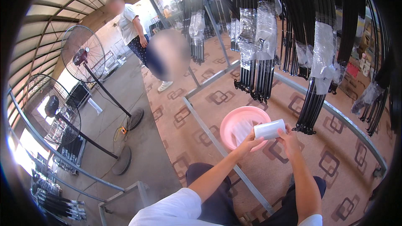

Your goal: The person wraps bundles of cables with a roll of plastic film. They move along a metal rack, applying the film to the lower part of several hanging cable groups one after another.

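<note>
Between my two hands is a short roll of clear plastic film, held sideways over the floor. My left hand grips its left end, while the fingers of my right hand close on its right end. Just behind and to the left of the roll, a round pink basin sits on the patterned carpet, with whitish translucent film inside it. Bundles of black rods hang ahead of me, some wrapped with clear film partway up.
A grey metal frame runs along the floor around the basin. Two black pedestal fans stand at the left, a cable on the concrete near their bases. Beyond them a person in a white shirt stands. Wrapped rods lie at lower left.
</note>
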Demonstrator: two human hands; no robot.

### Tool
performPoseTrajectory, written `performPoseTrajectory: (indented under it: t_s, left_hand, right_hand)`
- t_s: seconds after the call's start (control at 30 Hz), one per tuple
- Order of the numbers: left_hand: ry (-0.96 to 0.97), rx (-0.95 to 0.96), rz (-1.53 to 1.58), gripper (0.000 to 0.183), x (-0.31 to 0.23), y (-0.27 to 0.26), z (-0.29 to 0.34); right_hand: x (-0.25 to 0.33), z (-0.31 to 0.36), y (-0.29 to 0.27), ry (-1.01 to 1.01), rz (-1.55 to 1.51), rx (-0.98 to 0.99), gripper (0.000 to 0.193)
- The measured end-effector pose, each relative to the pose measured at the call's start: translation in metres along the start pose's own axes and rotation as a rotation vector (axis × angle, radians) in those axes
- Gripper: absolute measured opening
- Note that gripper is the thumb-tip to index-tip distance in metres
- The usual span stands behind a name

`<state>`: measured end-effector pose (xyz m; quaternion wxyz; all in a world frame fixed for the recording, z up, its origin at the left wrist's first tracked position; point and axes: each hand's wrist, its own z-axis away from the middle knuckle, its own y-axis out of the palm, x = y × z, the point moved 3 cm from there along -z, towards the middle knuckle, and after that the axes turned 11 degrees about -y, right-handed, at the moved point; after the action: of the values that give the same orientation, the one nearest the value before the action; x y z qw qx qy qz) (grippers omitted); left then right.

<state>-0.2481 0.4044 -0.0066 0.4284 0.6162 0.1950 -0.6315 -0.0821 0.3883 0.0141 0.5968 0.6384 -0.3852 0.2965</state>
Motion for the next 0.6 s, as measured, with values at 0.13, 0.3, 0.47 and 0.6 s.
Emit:
performPoseTrajectory:
  t_s: [0.13,0.3,0.47,0.6]
  left_hand:
    - [-0.057,-0.033,0.11,0.06,-0.013,0.012,0.007]
    - [0.035,-0.03,-0.233,0.058,-0.01,0.006,0.005]
    - [-0.103,-0.093,0.09,0.057,-0.007,0.003,0.007]
    - [-0.064,-0.076,0.057,0.057,-0.008,0.007,0.008]
  right_hand:
    - [-0.004,-0.002,-0.003,-0.027,0.03,0.036,0.024]
    - [0.001,0.0,-0.002,-0.046,0.048,-0.006,0.027]
    - [0.006,0.005,0.007,0.025,0.028,0.011,0.025]
    - [0.006,0.005,0.006,0.006,0.039,0.033,0.025]
